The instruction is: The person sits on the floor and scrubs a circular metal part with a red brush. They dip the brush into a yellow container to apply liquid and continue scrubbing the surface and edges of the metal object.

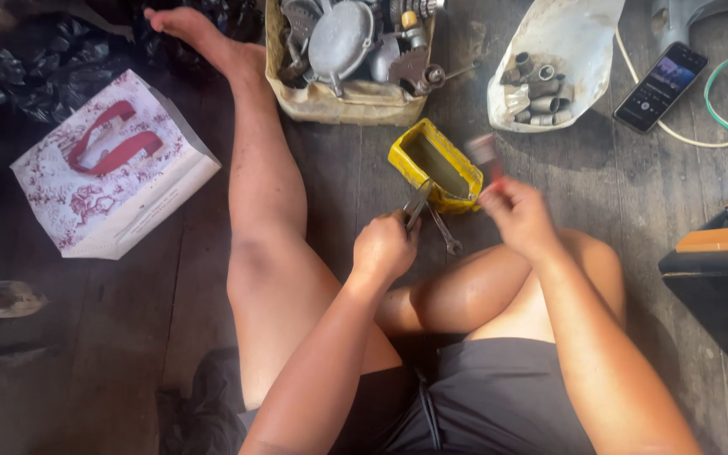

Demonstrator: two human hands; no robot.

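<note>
The person, seen from above in the lower half of the frame, wears dark grey shorts [482, 396] with a seam down the middle, and both arms, both legs and the one foot at upper left are bare, unsleeved and unshod.

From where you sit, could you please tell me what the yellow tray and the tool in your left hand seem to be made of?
The yellow tray looks like plastic: glossy, saturated colour, grimy rim, murky liquid inside. The tool in the left hand looks like bare steel, grey and dully reflective. The spanner lying beside it shows the same metallic sheen.
</note>
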